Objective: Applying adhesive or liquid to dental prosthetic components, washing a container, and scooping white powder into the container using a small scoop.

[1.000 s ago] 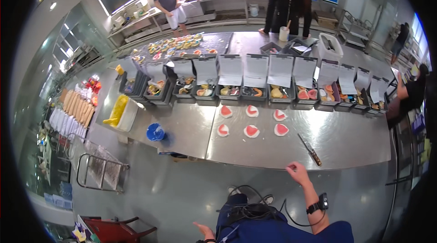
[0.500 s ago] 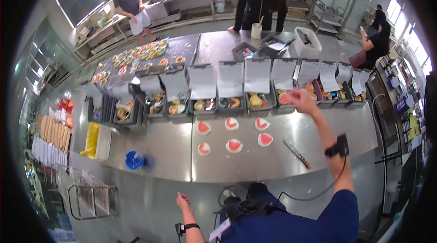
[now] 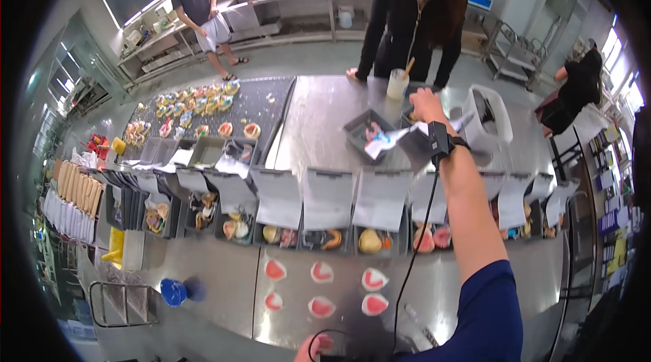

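My right hand (image 3: 426, 104) reaches across the steel table to a small grey tray (image 3: 412, 116) with papers by it. Its fingers are curled downward, and what they hold, if anything, is hidden. Low in the view, my left hand (image 3: 314, 348) is partly cut off beside a black cable loop, its fingers unclear. Beyond it lie two rows of white plaster pieces with pink tops, like dental casts, one of them a pink U-shape (image 3: 322, 272). A knife (image 3: 422, 327) lies to their right, partly covered by my sleeve.
Grey bins (image 3: 371, 241) with casts and upright paper sheets line the table's middle. A blue cup (image 3: 173, 292) stands at left. Farther back are a grey tray (image 3: 371, 132), a white tub (image 3: 489, 118) and a jar with a stick (image 3: 397, 84). A person in black (image 3: 413, 29) leans there.
My right hand has gone from the bin row to the tray at the far side. My left hand has come up near the table's front edge. The view has shifted forward.
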`<act>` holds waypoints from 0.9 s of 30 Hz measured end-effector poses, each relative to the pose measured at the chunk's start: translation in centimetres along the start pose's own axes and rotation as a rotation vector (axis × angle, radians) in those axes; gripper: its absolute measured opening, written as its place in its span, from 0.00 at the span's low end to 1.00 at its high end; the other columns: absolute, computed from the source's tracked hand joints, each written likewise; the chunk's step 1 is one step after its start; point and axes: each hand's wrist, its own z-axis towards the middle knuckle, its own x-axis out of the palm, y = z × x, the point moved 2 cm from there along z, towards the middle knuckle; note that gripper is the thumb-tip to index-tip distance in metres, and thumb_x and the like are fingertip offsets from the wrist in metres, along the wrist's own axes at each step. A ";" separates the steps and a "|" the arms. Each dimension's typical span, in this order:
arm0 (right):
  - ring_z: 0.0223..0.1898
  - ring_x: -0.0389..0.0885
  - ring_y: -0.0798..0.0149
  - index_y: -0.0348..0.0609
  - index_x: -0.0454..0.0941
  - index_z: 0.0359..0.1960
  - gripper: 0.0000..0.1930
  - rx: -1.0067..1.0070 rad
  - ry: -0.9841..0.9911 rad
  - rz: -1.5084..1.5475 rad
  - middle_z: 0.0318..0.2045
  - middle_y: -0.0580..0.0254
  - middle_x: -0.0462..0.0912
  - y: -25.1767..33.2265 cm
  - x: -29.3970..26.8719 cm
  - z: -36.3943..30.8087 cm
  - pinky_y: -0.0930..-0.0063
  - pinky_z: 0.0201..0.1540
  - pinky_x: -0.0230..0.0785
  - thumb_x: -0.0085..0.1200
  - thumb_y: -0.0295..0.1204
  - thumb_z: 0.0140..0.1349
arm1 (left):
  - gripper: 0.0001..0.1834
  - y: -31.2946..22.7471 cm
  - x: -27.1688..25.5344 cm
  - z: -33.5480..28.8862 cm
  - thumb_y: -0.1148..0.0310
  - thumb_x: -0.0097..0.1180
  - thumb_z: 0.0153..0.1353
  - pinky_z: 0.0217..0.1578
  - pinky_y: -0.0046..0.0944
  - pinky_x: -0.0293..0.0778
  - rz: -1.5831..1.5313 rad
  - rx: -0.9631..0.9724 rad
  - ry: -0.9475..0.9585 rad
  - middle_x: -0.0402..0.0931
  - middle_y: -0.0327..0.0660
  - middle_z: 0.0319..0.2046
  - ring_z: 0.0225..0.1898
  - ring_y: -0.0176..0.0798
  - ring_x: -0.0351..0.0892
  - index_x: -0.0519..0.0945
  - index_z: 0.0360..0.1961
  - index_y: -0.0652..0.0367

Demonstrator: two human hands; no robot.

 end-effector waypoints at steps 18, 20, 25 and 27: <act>0.64 0.70 0.47 0.24 0.42 0.69 0.75 1.095 0.037 0.885 0.63 0.31 0.66 -6.7 20.7 18.3 0.61 0.67 0.63 0.84 0.45 0.24 | 0.48 -7.1 7.0 3.6 0.52 0.67 0.58 0.64 0.45 0.63 -0.357 -0.085 0.148 0.68 0.44 0.61 0.62 0.42 0.67 0.54 0.73 0.55; 0.61 0.74 0.49 0.24 0.44 0.68 0.73 0.929 0.233 1.065 0.63 0.35 0.69 -0.9 19.8 19.6 0.61 0.64 0.67 0.85 0.44 0.24 | 0.49 -6.2 8.0 2.5 0.47 0.67 0.56 0.66 0.47 0.61 -0.227 -0.166 0.117 0.66 0.45 0.63 0.65 0.42 0.65 0.55 0.73 0.51; 0.54 0.81 0.55 0.32 0.75 0.54 0.47 0.523 0.160 0.817 0.50 0.46 0.82 -9.6 22.1 20.3 0.66 0.58 0.71 0.82 0.43 0.30 | 0.41 -8.6 6.8 5.9 0.49 0.65 0.59 0.64 0.46 0.63 -0.197 -0.138 0.205 0.69 0.45 0.59 0.62 0.42 0.67 0.61 0.67 0.54; 0.53 0.82 0.55 0.32 0.75 0.54 0.47 0.530 0.161 0.744 0.50 0.46 0.83 -6.0 21.7 19.6 0.67 0.58 0.71 0.81 0.45 0.30 | 0.38 -8.6 7.7 6.0 0.50 0.64 0.60 0.63 0.45 0.64 -0.195 -0.101 0.166 0.71 0.45 0.58 0.61 0.42 0.68 0.63 0.65 0.55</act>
